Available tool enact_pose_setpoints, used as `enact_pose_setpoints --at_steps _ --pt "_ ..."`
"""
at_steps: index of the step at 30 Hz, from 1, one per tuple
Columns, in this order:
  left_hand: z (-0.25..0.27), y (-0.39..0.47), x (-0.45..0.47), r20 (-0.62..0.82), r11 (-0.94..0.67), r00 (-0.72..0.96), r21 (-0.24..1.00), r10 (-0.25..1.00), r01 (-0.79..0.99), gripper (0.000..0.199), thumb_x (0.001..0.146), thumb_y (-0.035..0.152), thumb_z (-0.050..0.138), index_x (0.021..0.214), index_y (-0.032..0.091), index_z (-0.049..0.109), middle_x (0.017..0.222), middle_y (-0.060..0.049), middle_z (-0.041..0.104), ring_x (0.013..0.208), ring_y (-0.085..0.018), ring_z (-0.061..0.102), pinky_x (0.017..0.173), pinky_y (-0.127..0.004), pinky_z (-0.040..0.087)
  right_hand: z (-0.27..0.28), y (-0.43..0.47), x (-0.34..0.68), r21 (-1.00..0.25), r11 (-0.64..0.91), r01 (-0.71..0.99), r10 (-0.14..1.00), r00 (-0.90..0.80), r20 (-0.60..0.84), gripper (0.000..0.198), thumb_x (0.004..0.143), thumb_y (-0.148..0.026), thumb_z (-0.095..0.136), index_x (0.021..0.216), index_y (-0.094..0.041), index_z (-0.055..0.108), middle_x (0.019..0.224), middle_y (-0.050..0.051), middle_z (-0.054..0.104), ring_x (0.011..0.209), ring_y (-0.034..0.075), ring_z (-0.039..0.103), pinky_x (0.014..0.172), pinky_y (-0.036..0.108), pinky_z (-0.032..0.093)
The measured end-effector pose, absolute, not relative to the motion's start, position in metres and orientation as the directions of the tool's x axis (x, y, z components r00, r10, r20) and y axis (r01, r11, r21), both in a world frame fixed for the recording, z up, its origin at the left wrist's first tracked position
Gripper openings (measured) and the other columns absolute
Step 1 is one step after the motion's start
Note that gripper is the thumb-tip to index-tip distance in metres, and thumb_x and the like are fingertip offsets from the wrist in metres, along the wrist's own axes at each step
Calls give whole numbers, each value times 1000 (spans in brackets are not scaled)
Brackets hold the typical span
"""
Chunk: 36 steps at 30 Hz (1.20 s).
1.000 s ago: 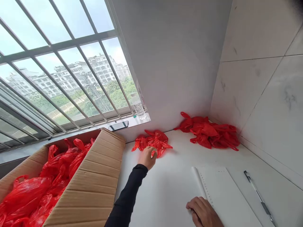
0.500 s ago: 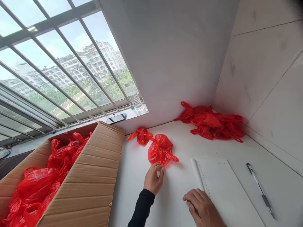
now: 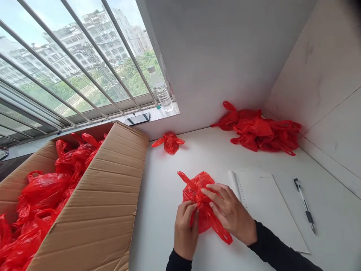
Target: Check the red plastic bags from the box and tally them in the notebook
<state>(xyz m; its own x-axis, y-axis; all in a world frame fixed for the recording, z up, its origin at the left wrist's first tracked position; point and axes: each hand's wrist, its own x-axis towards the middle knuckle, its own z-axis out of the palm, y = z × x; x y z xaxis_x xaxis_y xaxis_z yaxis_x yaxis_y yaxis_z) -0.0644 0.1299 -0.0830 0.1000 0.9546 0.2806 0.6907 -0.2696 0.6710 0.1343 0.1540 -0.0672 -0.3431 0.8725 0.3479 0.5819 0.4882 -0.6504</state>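
A tied red plastic bag (image 3: 207,222) lies on the white table in front of me, one handle end pointing up-left and another toward the lower right. My left hand (image 3: 186,227) pinches it near the knot, thumb and fingertips closed on the plastic. Over the bag's right side reaches my right hand (image 3: 231,212), its fingers spread and their tips touching the plastic around the knot. What the bag contains is hidden. Farther back, a smaller knotted red bag (image 3: 171,143) sits by the wall, apart from both hands.
On the left stands a cardboard box (image 3: 96,199) holding several red bags. Crumpled red bags (image 3: 256,130) are piled in the back corner. An open notebook (image 3: 266,203) and a pen (image 3: 305,207) lie at right. The windowsill bears a water bottle (image 3: 161,90) and a phone (image 3: 138,119).
The larger red bag has come nearer and away from the smaller one. My left hand now pinches it, and my right hand has moved from beside the notebook onto it. The view has shifted downward.
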Motion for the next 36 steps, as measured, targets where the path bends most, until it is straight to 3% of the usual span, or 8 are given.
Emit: enact_pose_setpoints --at_steps 7,14,17,20,25,28,32,36 --pt "-75 108 -72 287 -217 -5 735 958 642 17 98 21 52 103 24 68 106 -6 70 102 -21 68 87 -33 57 -81 160 147 -653 432 622 902 -309 303 26 91 -5 48 103 -25 57 93 -1 63 90 21 61 117 60 29" --pt "-71 102 -82 249 -76 -184 764 951 641 30 99 26 49 127 24 61 125 -9 67 114 -25 65 92 -40 57 -73 151 180 -718 274 639 961 -158 226 31 93 -13 45 120 -26 52 117 5 62 113 27 54 96 52 51" --pt "-64 107 -67 314 -223 -16 709 949 669 46 93 23 57 139 26 54 141 -11 56 133 -29 50 108 -51 47 -66 149 168 -722 351 597 934 -279 224 48 94 -17 49 139 -29 43 133 3 57 126 25 49 115 53 35" --pt "-61 114 -58 348 -293 57 678 936 674 33 88 19 64 119 28 69 121 -7 66 122 -28 55 106 -50 46 -63 149 159 -741 375 557 920 -320 225 28 97 -21 51 124 -29 55 112 0 66 107 21 60 121 53 24" --pt "-57 113 -72 313 -168 -126 757 941 631 14 96 22 58 103 27 69 102 -3 69 99 -20 63 85 -34 55 -59 145 176 -791 209 575 978 -130 164 13 103 -30 44 100 -26 56 91 0 66 83 20 63 82 37 54" --pt "-49 109 -78 256 -70 -239 805 937 589 18 101 25 50 110 26 66 107 -4 68 97 -18 65 82 -30 55 -51 139 187 -817 64 572 998 -33 55 15 103 -37 44 102 -26 53 83 -1 63 61 17 56 54 28 47" --pt "-35 107 -65 254 -86 -207 801 945 592 32 95 28 62 127 27 60 120 -6 64 111 -22 61 91 -33 52 -38 135 182 -833 -27 553 991 -92 -93 27 101 -53 47 95 -27 50 74 -6 57 50 13 42 54 28 41" --pt "-20 107 -58 341 -190 -169 798 925 572 18 92 21 65 107 28 71 107 -4 62 100 -19 60 82 -28 51 -28 132 177 -881 -72 467 992 -61 -113 39 101 -57 46 78 -26 43 62 -7 40 51 13 37 50 26 34"
